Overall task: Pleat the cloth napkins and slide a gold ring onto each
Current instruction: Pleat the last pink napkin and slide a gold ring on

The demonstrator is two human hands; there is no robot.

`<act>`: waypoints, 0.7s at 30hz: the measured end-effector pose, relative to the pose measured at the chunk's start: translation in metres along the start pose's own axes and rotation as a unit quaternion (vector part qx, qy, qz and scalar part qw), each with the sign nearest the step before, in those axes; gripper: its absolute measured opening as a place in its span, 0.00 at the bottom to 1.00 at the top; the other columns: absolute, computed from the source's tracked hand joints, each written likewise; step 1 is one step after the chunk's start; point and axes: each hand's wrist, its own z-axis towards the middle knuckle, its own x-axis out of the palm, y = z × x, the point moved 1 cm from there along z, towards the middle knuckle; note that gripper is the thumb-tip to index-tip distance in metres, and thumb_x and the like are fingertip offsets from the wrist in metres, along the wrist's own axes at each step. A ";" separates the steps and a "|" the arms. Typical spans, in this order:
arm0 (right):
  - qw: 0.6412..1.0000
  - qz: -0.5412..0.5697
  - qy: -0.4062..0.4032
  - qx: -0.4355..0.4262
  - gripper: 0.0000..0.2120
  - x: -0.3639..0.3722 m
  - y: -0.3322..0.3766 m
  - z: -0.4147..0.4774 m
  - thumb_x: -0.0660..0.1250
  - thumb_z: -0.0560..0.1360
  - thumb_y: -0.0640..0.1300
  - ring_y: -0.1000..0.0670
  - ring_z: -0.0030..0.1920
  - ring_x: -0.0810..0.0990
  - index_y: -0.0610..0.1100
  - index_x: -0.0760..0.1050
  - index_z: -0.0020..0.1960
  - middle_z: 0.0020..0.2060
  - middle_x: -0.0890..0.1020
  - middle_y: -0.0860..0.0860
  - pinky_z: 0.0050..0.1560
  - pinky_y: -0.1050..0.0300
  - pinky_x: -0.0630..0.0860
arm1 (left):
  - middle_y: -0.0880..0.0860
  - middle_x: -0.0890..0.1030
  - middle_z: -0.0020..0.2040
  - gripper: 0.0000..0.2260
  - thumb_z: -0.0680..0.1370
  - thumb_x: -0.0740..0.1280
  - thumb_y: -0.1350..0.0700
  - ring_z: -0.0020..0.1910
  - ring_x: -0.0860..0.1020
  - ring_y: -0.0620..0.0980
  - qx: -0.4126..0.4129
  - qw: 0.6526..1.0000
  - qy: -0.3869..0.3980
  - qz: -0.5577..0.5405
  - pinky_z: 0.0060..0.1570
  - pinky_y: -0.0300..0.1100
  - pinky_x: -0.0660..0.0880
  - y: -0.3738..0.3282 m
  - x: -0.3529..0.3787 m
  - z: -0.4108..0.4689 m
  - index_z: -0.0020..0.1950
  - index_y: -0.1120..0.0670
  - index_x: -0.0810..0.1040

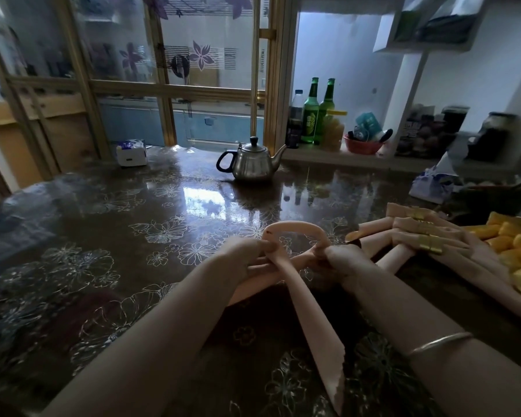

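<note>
A peach cloth napkin, folded into a long narrow strip, is held above the table between both hands. My left hand pinches one part of the strip and my right hand grips another, so the strip arches in a loop between them. The loose end hangs down toward me. To the right lie several pleated peach napkins with gold rings around their middles. No loose ring shows in either hand.
A steel teapot stands at the back of the glossy flowered table. Yellow pieces fill a dish at the right edge. Green bottles, a red bowl and a tissue box sit farther back.
</note>
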 end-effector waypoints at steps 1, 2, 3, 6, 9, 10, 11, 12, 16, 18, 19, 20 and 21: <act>1.000 0.005 -0.001 -0.005 0.02 0.000 0.000 0.000 0.66 0.77 0.34 0.50 0.19 0.77 0.34 0.75 0.48 0.29 0.78 0.41 0.19 0.56 0.74 | 0.58 0.81 0.31 0.01 0.75 0.69 0.67 0.25 0.81 0.49 0.010 1.000 -0.016 -0.013 0.23 0.39 0.77 0.003 0.002 0.001 0.44 0.65 0.77; 1.000 0.013 0.001 -0.009 0.03 0.001 -0.001 -0.001 0.66 0.77 0.33 0.49 0.20 0.78 0.33 0.75 0.49 0.31 0.78 0.40 0.19 0.56 0.75 | 0.59 0.81 0.33 0.03 0.75 0.70 0.67 0.26 0.81 0.50 0.018 0.999 -0.034 -0.022 0.25 0.40 0.77 0.006 0.004 0.003 0.46 0.66 0.78; 1.000 0.022 0.003 -0.012 0.03 0.001 -0.001 -0.001 0.66 0.77 0.32 0.49 0.21 0.79 0.32 0.74 0.50 0.33 0.78 0.39 0.19 0.57 0.75 | 0.60 0.82 0.35 0.05 0.74 0.71 0.67 0.28 0.82 0.52 0.024 0.998 -0.052 -0.027 0.28 0.43 0.79 0.011 0.005 0.007 0.48 0.66 0.79; 1.000 0.013 0.012 -0.017 0.08 -0.002 -0.004 -0.001 0.66 0.76 0.31 0.45 0.30 0.82 0.28 0.76 0.53 0.39 0.81 0.36 0.25 0.57 0.80 | 0.60 0.83 0.37 0.05 0.70 0.75 0.63 0.35 0.83 0.56 0.041 0.993 -0.106 -0.007 0.41 0.52 0.82 0.029 0.008 0.013 0.43 0.61 0.79; 0.998 -0.040 0.033 -0.031 0.09 -0.011 -0.009 0.001 0.67 0.76 0.32 0.45 0.37 0.83 0.30 0.77 0.55 0.43 0.83 0.37 0.35 0.56 0.83 | 0.58 0.84 0.34 0.07 0.62 0.76 0.56 0.37 0.84 0.56 0.073 0.987 -0.140 0.034 0.44 0.55 0.82 0.045 0.008 0.020 0.36 0.54 0.80; 0.995 -0.075 0.030 -0.050 0.10 -0.015 -0.010 0.000 0.68 0.76 0.34 0.45 0.39 0.84 0.32 0.77 0.56 0.42 0.83 0.39 0.37 0.55 0.83 | 0.56 0.84 0.33 0.06 0.61 0.75 0.54 0.37 0.84 0.55 0.085 0.983 -0.150 0.057 0.45 0.54 0.82 0.047 0.008 0.020 0.34 0.53 0.80; 0.987 -0.137 0.012 -0.088 0.11 -0.019 -0.010 0.000 0.69 0.76 0.38 0.46 0.41 0.84 0.35 0.77 0.56 0.43 0.83 0.42 0.41 0.52 0.83 | 0.54 0.84 0.33 0.06 0.61 0.74 0.53 0.37 0.84 0.54 0.098 0.979 -0.160 0.079 0.45 0.53 0.82 0.047 0.008 0.019 0.32 0.52 0.80; 0.965 -0.218 -0.022 -0.143 0.12 -0.024 -0.010 -0.002 0.71 0.75 0.42 0.47 0.44 0.83 0.39 0.76 0.56 0.43 0.82 0.46 0.46 0.49 0.82 | 0.53 0.84 0.33 0.06 0.62 0.74 0.52 0.38 0.84 0.53 0.111 0.974 -0.170 0.099 0.46 0.51 0.82 0.047 0.009 0.018 0.32 0.51 0.79; 0.814 -0.413 -0.035 -0.407 0.11 -0.021 -0.005 -0.029 0.72 0.72 0.55 0.55 0.47 0.78 0.50 0.78 0.50 0.46 0.79 0.55 0.50 0.53 0.77 | 0.53 0.84 0.42 0.12 0.66 0.75 0.51 0.45 0.83 0.52 0.155 0.950 -0.203 0.182 0.49 0.50 0.80 0.045 0.010 0.016 0.45 0.51 0.75; 0.751 -0.504 0.029 -0.424 0.13 -0.013 -0.010 -0.037 0.70 0.71 0.59 0.56 0.54 0.75 0.54 0.81 0.51 0.51 0.79 0.58 0.54 0.54 0.75 | 0.54 0.83 0.44 0.15 0.67 0.74 0.51 0.46 0.82 0.53 0.170 0.939 -0.216 0.208 0.50 0.50 0.79 0.045 0.012 0.013 0.49 0.52 0.74; 0.725 -0.544 0.040 -0.420 0.13 -0.011 -0.013 -0.037 0.70 0.72 0.59 0.57 0.59 0.72 0.55 0.82 0.52 0.54 0.78 0.59 0.57 0.54 0.74 | 0.54 0.83 0.45 0.15 0.68 0.74 0.52 0.47 0.82 0.53 0.176 0.934 -0.219 0.221 0.50 0.49 0.78 0.043 0.012 0.010 0.50 0.52 0.74; 0.710 -0.566 0.041 -0.417 0.12 -0.011 -0.015 -0.037 0.70 0.72 0.58 0.57 0.62 0.70 0.56 0.82 0.54 0.56 0.78 0.60 0.59 0.55 0.73 | 0.54 0.83 0.45 0.15 0.70 0.74 0.52 0.47 0.82 0.53 0.182 0.928 -0.222 0.238 0.50 0.48 0.78 0.042 0.014 0.007 0.51 0.52 0.74; 0.706 -0.573 0.039 -0.415 0.12 -0.011 -0.016 -0.036 0.70 0.73 0.57 0.58 0.64 0.68 0.56 0.82 0.54 0.58 0.78 0.61 0.60 0.55 0.72 | 0.54 0.83 0.45 0.14 0.71 0.73 0.52 0.48 0.82 0.53 0.191 0.921 -0.221 0.256 0.50 0.46 0.77 0.042 0.015 0.005 0.52 0.53 0.74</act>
